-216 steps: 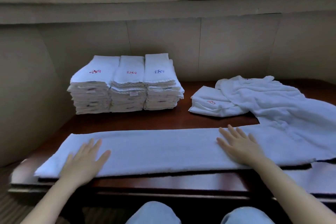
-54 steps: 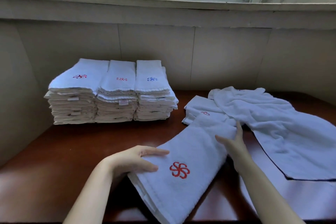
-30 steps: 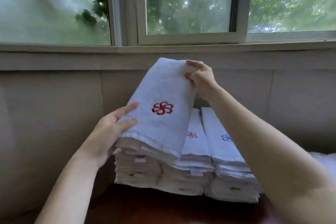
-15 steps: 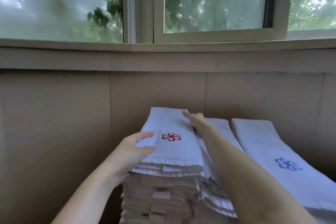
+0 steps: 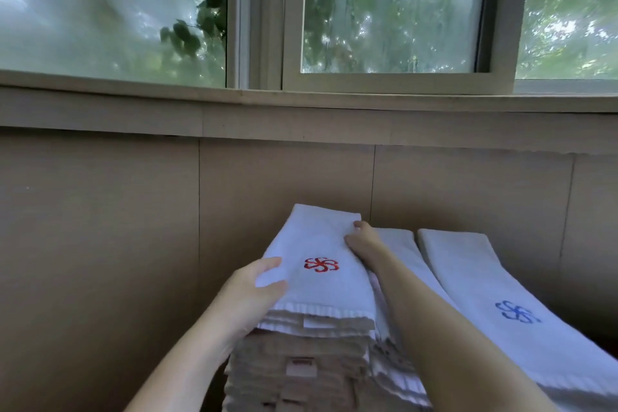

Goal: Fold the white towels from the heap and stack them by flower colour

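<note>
Towel tags (image 5: pixel 300 370) seemingly too blurred to read

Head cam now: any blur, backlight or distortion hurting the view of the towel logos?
Head view: the window is bright and smeared by motion blur; the sill bows from wide-angle distortion. The stack front sits in shade and looks brownish. Both logos read clearly: red flower between the left hand and right hand, blue flower slightly soft.
</note>
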Demonstrator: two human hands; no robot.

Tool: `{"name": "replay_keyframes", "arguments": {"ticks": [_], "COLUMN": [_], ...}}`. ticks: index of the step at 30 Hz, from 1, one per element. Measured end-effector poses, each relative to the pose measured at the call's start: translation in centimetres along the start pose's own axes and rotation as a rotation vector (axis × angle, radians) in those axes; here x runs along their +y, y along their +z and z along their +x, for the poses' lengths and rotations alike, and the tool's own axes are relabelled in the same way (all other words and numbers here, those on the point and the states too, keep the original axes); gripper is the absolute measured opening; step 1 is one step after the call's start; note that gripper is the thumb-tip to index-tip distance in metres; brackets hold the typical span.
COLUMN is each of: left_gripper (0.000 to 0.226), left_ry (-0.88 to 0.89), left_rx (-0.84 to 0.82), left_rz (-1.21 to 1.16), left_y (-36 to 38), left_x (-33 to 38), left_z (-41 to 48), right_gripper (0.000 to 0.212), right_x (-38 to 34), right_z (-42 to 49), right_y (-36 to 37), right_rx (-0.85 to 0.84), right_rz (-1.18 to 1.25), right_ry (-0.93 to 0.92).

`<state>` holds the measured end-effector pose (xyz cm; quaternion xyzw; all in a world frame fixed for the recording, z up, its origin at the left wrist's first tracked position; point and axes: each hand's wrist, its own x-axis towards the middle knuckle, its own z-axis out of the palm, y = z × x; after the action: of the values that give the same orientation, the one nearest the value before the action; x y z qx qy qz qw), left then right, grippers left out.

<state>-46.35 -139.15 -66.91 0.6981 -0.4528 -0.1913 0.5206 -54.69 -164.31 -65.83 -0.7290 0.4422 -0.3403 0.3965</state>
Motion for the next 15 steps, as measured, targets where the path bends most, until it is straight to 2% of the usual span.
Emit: {"name": "replay_keyframes", "arguments": {"ticks": [3,5,8,11,13,15], "left_gripper": [0.044,0.039,0.037,0.037,0.040,0.048], "left_ry": [0.002,0.002,0.022,0.046,0.053,0.119], "left_rx": [0.073,0.115,0.119,0.134,0.218,0.252], "left_rz": [0.178,0.399,0.518,0.526,0.692,0.878], "left_y": [0.4,0.8,1.4,1.7,2.1,2.9], "left_x": [0.4,0.7,0.9,0.6,0.3,0.5], "left_z": [-0.5,-1.0,-1.9,-3.2,-4.6,-6.0], "right_gripper": [0.051,0.043,0.053,0.052,0.048,0.054], "right_x": [-1.7,-2.7,-3.0,-1.9,-1.4,-1.1], "right_z": [-1.1,-2.6,-5.6,-10.1,-13.5,-16.9], "right_y": [0.3,0.8,1.6,1.1,0.4,-0.8], "right_rx": [0.025,-0.063,-0.284,-0.264,-0.247,-0.310], "right_rz": [-0.520,-0.676,-0.583,-0.417,-0.435,-0.501], "right_ry": [-0.107,-0.138,-0.112,-0.091,-0.113,-0.180]}}
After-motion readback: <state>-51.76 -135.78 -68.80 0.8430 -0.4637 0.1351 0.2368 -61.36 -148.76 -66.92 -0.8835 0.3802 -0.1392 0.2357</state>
